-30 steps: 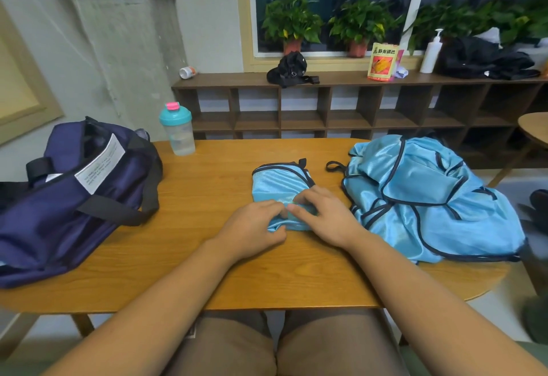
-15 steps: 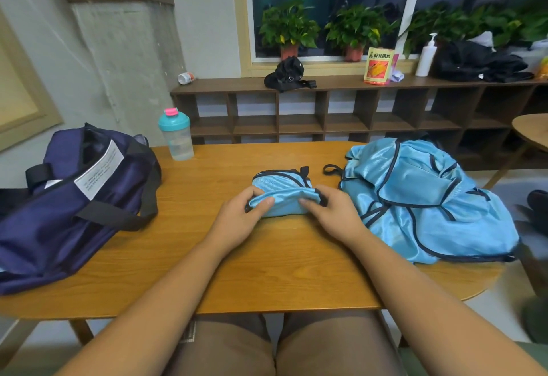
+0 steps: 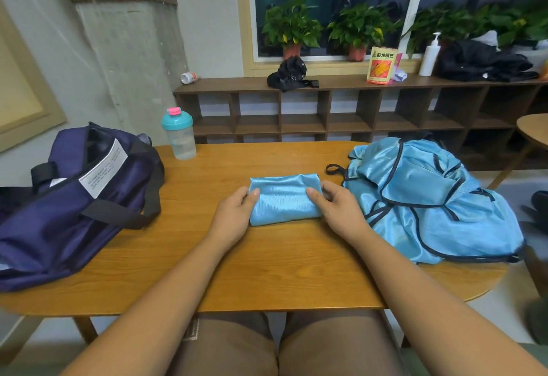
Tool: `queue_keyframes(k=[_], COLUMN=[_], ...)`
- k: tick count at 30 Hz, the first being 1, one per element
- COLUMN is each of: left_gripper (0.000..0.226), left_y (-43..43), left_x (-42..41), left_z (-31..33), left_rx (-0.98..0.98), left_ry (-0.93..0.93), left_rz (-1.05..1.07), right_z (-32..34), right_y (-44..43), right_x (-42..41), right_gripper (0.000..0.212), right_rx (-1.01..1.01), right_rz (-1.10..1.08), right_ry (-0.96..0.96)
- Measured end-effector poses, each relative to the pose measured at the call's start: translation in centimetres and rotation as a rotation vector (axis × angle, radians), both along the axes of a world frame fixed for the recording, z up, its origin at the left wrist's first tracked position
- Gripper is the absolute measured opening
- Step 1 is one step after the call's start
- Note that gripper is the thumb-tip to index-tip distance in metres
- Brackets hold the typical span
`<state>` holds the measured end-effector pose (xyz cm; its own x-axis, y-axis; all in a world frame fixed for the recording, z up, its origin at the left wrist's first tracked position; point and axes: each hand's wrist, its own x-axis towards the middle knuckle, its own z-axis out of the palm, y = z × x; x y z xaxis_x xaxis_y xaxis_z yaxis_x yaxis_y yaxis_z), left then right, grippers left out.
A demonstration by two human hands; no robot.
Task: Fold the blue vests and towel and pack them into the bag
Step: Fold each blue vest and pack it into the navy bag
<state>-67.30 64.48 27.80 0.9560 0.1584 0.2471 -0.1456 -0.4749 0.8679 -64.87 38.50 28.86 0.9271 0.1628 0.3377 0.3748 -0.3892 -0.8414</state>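
Head view: folded vest (image 3: 284, 201) lies between left hand (image 3: 234, 217) and right hand (image 3: 339, 212), grips pinching its ends.

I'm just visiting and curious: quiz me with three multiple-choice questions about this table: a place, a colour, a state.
1. Where is the navy bag? A) left end of the table B) on the shelf C) on the floor
2. What colour is the lid of the bottle? A) black B) teal, pink cap C) white
3. How is the vest between the left hand and right hand? A) spread flat B) in the bag C) folded small
Answers: 1 A, it lies at the person's left; 2 B, teal under a pink cap; 3 C, both grip its ends as a compact bundle.
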Motion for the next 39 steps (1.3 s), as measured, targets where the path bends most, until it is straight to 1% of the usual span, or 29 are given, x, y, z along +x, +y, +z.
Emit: queue_keyframes(k=[2,6,9,12,16,21,23,25,28,30,32,35,39], left_gripper=[0.049,0.044,0.040,0.039,0.037,0.028,0.032,0.036,0.029,0.027,0.026,0.026,0.028], left_y=[0.0,-0.2,-0.3,-0.3,-0.3,0.0,0.1,-0.1,0.0,0.2,0.3,0.4,0.5], left_x=[0.0,0.1,0.2,0.3,0.5,0.6,0.7,0.7,0.6,0.7,0.8,0.8,0.4], left_z=[-0.1,-0.1,-0.1,-0.3,-0.6,-0.8,-0.8,-0.6,-0.5,-0.6,-0.7,-0.2,2.1], left_rx=[0.005,0.078,0.096,0.210,0.353,0.350,0.404,0.474,0.511,0.471,0.391,0.164,-0.080], left_ry=[-0.016,-0.011,-0.010,0.026,0.042,0.067,0.111,0.172,0.184,0.155,0.114,0.095,0.085], left_rz=[0.030,0.106,0.166,0.203,0.278,0.295,0.320,0.327,0.293,0.265,0.233,0.170,0.057], right_z=[0.0,-0.1,-0.3,-0.5,-0.5,-0.9,-1.1,-1.3,-1.6,-1.7,-1.8,-1.6,-0.3], right_y=[0.1,0.3,0.5,0.8,1.4,1.6,1.5,1.4,1.2,1.3,1.3,1.4,1.5], right_x=[-0.1,-0.2,0.0,0.2,0.3,0.4,0.6,0.8,1.2,1.2,1.1,0.8,0.3], right_gripper=[0.041,0.024,0.028,0.029,0.022,0.022,0.021,0.024,0.048,0.054,0.058,0.063,0.062], right_rx=[-0.006,-0.040,-0.062,-0.116,-0.182,-0.286,-0.294,-0.295,-0.333,-0.360,-0.366,-0.343,-0.253], right_rz=[-0.018,-0.025,-0.086,-0.182,-0.245,-0.317,-0.326,-0.315,-0.272,-0.245,-0.212,-0.179,-0.116], right_ry=[0.015,0.050,0.051,0.051,0.064,0.014,0.009,-0.009,-0.025,-0.042,-0.055,-0.064,-0.081])
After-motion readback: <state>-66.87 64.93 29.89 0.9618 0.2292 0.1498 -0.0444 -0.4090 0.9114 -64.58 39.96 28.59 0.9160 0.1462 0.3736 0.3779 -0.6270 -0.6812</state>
